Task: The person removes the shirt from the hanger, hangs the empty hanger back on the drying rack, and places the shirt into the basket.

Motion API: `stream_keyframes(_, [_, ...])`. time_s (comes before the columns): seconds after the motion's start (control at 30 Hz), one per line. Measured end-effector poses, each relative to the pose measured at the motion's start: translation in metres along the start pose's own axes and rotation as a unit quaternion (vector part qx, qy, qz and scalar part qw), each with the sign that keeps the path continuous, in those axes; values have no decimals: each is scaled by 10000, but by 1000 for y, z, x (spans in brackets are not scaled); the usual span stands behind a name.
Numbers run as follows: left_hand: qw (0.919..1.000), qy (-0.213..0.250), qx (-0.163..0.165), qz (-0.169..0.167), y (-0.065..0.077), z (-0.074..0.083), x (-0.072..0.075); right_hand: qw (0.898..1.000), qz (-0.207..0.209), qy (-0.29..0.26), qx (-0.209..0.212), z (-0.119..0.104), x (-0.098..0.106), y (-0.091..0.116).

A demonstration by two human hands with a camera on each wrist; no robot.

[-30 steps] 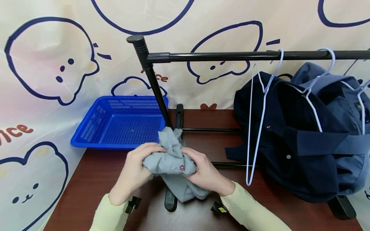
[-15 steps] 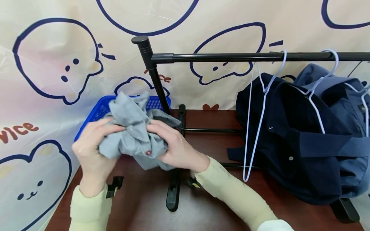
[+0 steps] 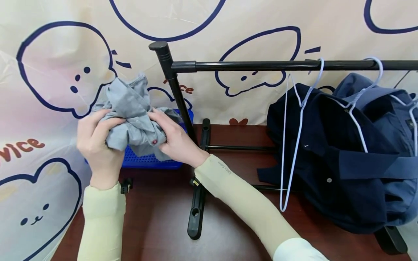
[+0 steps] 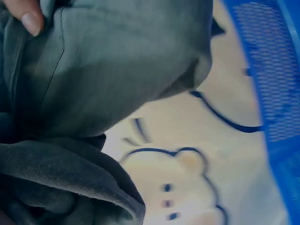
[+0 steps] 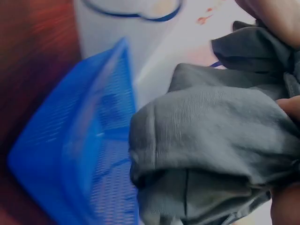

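A bunched grey-blue garment (image 3: 134, 119), with a small red button on it, is held up in both hands above the blue plastic basket (image 3: 153, 163). On its left side the left hand (image 3: 99, 145) grips the cloth, thumb on top. From the right, the right hand (image 3: 177, 141) pinches the folds between thumb and fingers. Close up, the left wrist view shows the crumpled cloth (image 4: 117, 61) and one fingertip (image 4: 32, 23). In the right wrist view, the garment (image 5: 211, 131) hangs beside the mesh basket (image 5: 56, 150). Much of the basket is hidden behind the cloth and hands.
A black rack rail (image 3: 245, 65) crosses the back, its upright (image 3: 177, 94) just right of the hands. From it hang a bare white hanger (image 3: 295, 141), a dark navy shirt (image 3: 326, 174) and blue clothing (image 3: 398, 119). A black rack foot (image 3: 196, 217) lies on the brown table (image 3: 156, 224).
Both hands have carried the grey-blue garment from the rack's foot leftward and up, until it is over the basket. The grip of both hands stays on the cloth.
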State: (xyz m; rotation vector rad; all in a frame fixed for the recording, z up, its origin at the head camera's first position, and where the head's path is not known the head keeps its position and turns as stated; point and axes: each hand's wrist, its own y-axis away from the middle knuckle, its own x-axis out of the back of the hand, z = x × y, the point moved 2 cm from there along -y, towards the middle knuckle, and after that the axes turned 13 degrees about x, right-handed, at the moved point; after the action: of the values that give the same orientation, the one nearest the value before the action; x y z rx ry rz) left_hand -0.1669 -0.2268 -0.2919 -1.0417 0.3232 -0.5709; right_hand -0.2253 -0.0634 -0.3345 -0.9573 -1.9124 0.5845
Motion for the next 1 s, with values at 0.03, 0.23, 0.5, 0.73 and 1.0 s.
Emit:
stream_keyframes(0.03, [9999,-53,12,-88,3,-8,-2,9997,-98,-16,-216,6,-5,1])
stream_keyframes(0.23, [9945,-396,153,-954,26,-57,-12,9905,-509,138,-1273,36,-25,18])
stream_keyframes(0.5, [9568,-1008,894,-2577,42,-99,-16,9850,-366,723,-1524,56,-41,35])
stream_keyframes(0.73, [8858,-1986,1760,-3806,38,-119,0,9749,-501,1177,-1821,63,-47,45])
stream_keyframes(1.0, [8365,-2057,2244,-4556,44,-135,4,9645,-1300,1357,-1857,65,-52,50])
